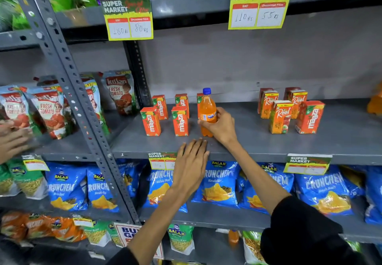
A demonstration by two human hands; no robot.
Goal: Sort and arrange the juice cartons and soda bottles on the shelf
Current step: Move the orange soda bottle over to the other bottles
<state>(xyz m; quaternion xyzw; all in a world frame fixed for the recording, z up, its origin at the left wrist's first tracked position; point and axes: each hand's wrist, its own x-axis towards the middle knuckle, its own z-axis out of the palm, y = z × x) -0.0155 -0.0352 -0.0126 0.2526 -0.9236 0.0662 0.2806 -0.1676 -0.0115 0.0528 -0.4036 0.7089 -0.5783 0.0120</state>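
On the grey shelf (237,147) my right hand (222,125) grips an orange Fanta bottle (206,107) with a blue cap, standing upright. Several orange Maaza cartons (152,122) stand in two rows left of the bottle; one is partly hidden behind it. At the right stands a cluster of Real juice cartons (280,117), with one Maaza carton (309,117) at its front right. My left hand (191,162) lies flat, fingers spread, on the shelf's front edge just below the bottle, holding nothing.
Tomato ketchup pouches (49,111) fill the neighbouring bay at left, where another person's hand (12,138) reaches in. A slotted metal upright (68,74) divides the bays. Blue snack bags (217,184) sit below. Price tags (129,19) hang from the shelf above. An orange object (375,103) sits at far right.
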